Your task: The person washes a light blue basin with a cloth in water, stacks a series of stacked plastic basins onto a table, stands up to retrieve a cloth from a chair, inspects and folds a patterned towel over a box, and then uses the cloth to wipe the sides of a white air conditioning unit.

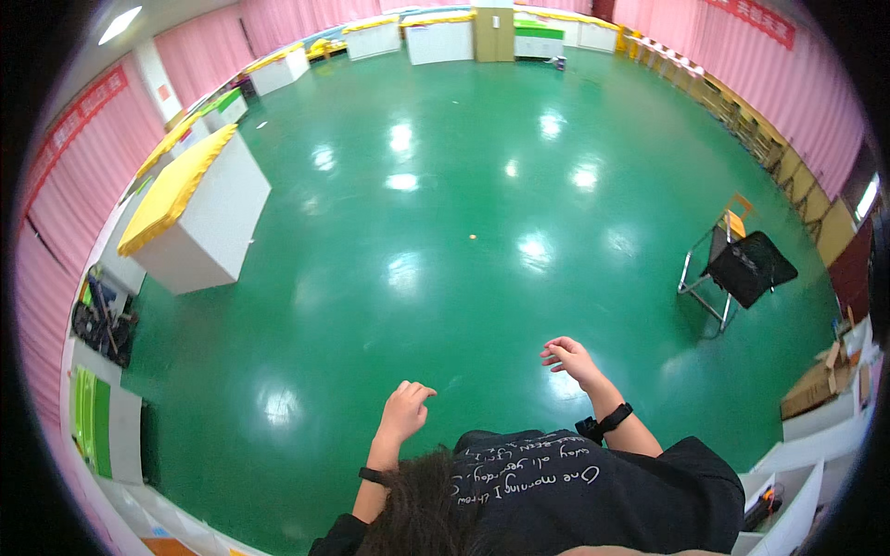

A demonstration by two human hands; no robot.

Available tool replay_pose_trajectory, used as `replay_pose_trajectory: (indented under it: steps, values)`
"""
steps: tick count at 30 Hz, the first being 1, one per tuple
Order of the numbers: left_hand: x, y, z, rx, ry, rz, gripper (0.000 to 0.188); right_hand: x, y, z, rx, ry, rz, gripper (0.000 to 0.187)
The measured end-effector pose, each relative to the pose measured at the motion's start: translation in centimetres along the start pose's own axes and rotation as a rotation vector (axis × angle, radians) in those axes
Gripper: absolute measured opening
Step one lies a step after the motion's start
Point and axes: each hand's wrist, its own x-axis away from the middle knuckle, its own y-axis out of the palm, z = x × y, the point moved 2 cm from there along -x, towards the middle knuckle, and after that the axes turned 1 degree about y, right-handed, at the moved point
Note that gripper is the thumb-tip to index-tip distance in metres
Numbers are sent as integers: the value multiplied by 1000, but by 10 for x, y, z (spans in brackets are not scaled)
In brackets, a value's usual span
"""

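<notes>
Both my arms reach out in front of my black T-shirt, over the green floor. My left hand (405, 410) is loosely bent, its back upward and its fingers slightly apart; nothing shows in it, though its palm is hidden. Higher and to the right, my right hand (571, 362) is open with curved, parted fingers, and no held thing can be made out. Each wrist has a black band, the right one (604, 423) wider like a watch. Well ahead of both hands is a small orange thing (473, 237), too small to name, seen against the floor.
A black folding chair (753, 267) stands to the right. On the left is a white counter (209, 222) with a yellow cloth top. Cardboard boxes (816, 385) lie at the right edge. More counters (440, 42) and stacked folded tables (742, 120) line the pink-curtained walls.
</notes>
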Motion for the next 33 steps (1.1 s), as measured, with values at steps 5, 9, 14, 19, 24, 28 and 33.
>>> replay_pose_trajectory:
  steps: [5,9,14,19,24,28,33]
  values:
    - [-77,38,-6,144,85,-103,28,-13,-56,2,-42,77,124,26]
    - [-149,68,-4,180,197,-203,29,-41,-107,8,-133,59,252,26]
    - [-255,95,12,116,386,-209,28,-75,-166,-8,-190,45,338,26]
    - [-370,120,49,176,398,-234,29,-127,-247,-46,-199,1,400,26]
    - [-493,136,88,116,520,-195,30,-158,-318,-56,-252,-48,456,26]
    - [-550,171,99,177,480,-301,30,-171,-363,-39,-351,-29,508,28]
    - [-642,233,96,179,501,-486,30,-193,-435,-13,-447,86,632,29]
